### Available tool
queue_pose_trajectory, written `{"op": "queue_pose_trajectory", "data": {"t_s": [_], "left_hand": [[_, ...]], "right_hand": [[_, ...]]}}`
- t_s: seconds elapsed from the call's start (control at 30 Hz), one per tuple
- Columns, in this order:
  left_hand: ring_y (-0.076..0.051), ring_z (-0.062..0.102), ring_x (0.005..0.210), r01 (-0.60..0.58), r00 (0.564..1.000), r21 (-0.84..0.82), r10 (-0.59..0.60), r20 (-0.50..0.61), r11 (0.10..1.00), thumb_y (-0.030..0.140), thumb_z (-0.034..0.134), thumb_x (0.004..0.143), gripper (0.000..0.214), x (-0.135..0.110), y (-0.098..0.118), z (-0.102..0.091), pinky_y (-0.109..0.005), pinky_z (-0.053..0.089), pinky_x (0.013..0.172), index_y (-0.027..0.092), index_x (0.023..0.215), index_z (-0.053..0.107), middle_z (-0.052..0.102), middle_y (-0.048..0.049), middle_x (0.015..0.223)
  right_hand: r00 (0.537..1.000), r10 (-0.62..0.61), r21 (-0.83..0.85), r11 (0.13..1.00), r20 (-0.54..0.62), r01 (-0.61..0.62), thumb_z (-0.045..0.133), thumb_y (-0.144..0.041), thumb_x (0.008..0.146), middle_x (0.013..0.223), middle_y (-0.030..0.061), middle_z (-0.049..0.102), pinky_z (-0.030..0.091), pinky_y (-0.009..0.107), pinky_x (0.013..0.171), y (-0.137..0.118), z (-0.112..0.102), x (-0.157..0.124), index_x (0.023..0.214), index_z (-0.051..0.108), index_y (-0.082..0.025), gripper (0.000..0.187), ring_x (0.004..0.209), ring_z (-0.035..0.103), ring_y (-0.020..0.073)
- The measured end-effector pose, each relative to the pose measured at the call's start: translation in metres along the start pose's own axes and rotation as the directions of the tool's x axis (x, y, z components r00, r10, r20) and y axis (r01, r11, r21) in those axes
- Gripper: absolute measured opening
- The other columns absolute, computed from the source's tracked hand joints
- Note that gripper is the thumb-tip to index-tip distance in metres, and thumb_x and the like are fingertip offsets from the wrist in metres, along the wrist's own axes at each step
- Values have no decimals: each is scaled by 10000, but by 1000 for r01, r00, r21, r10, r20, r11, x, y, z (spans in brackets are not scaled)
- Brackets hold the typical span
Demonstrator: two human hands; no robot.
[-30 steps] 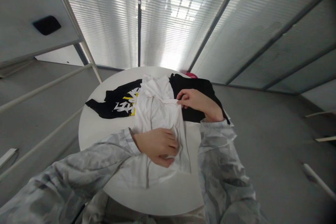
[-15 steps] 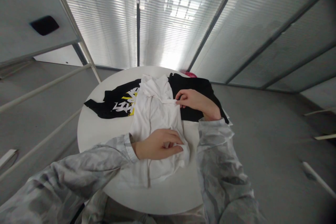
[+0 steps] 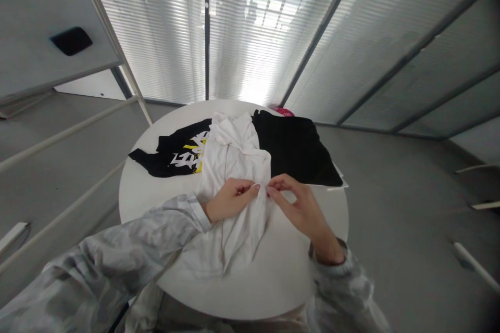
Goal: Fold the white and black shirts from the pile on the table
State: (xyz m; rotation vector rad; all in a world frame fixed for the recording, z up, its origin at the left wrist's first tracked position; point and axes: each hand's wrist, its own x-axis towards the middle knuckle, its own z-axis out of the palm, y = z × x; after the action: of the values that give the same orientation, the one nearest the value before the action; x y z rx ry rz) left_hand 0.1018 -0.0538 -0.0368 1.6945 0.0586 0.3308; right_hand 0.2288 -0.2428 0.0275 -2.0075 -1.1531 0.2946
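Observation:
A white shirt (image 3: 234, 166) lies lengthwise down the middle of a round white table (image 3: 281, 291), bunched at its far end and partly folded along its right side. My left hand (image 3: 230, 199) pinches a bit of its fabric between thumb and fingertips, lifting a crease. Just right of that, my right hand (image 3: 299, 205) has thumb and forefinger closed at the shirt's right edge. Under or beside the shirt, a black garment with a white and yellow print (image 3: 183, 151) shows on the left. Black cloth (image 3: 292, 148) lies flat on the right.
Beneath the black cloth's right corner, white sheet corners (image 3: 340, 183) stick out. A red object (image 3: 285, 112) shows behind the table's far edge. Ribbed translucent panels (image 3: 258, 36) stand beyond, and a pale metal frame (image 3: 78, 127) is at the left.
My left hand has moved up slightly and taken a pinch of the shirt. My right hand has come down along the shirt's right edge, whose lower part is now drawn inward.

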Motion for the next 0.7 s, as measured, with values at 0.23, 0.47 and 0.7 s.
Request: {"op": "queue_pose_trajectory", "data": {"t_s": [0.23,0.47,0.7], "left_hand": [[-102,376,593,-69,993,8,68,92,998,640,629,1038,593,-4,2,-8,-254,262,545,155,697,636,456,22,617],[-153,648,632,-59,997,42,57,60,997,532,516,1109,579,13,-4,-43,-256,495,650,132,802,801,706,-51,662],[-133,585,637,-8,998,304,-10,60,953,697,683,1017,563,30,-10,-54,-249,425,615,178,837,803,718,-10,717]], "right_hand": [[985,-158,69,984,-70,163,714,-438,1054,999,47,812,621,401,894,14,28,-9,1025,730,-280,162,937,770,266],[952,-298,73,950,-75,303,765,-364,1013,993,48,834,653,450,921,13,37,-6,991,773,-308,61,953,798,280],[830,-521,127,854,199,505,784,-259,1023,1032,12,872,626,477,1115,-3,74,-14,1103,797,-320,102,1021,829,261]]}}
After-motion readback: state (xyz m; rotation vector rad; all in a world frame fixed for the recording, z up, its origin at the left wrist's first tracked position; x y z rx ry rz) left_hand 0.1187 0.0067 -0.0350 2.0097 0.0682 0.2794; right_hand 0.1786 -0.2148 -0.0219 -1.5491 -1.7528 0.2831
